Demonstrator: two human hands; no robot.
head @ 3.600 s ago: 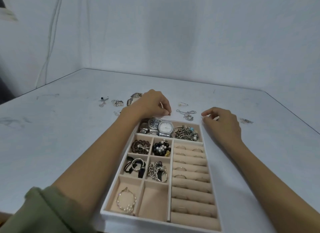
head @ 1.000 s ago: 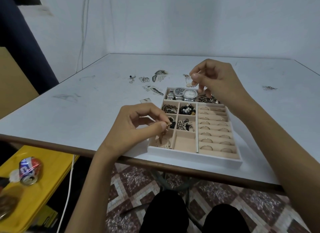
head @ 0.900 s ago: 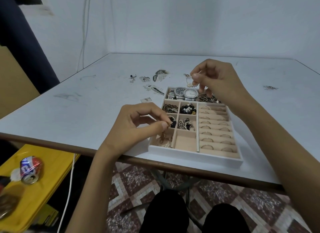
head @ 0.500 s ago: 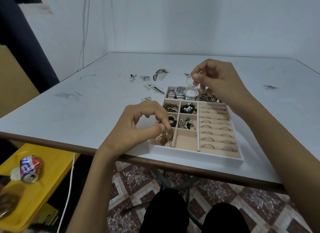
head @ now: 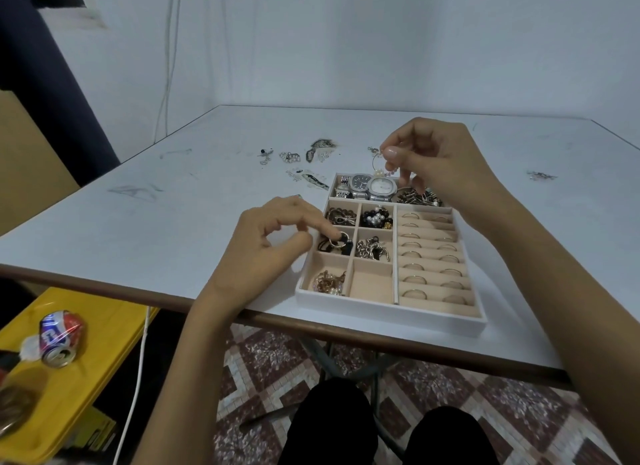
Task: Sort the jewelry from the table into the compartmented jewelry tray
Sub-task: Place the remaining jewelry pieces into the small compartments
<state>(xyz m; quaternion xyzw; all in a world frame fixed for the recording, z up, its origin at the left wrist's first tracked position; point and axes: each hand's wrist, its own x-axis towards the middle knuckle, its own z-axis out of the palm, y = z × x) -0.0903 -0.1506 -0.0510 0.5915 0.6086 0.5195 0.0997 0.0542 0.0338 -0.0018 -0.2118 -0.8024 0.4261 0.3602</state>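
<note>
No word or number reads clearly; the crushed can (head: 59, 340), well left of and below both grips, bears only blurred lettering.

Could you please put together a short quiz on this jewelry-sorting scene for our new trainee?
1. True or false: the right hand holds a thin hoop earring above the far end of the tray.
2. Which near-left compartment has nothing in it? A) the one with the tangled chain; B) the one just to the right of it; C) neither.
3. Fill in: the two watches lie in the tray's ____ row.

Key: 1 true. 2 B. 3 far.
</note>
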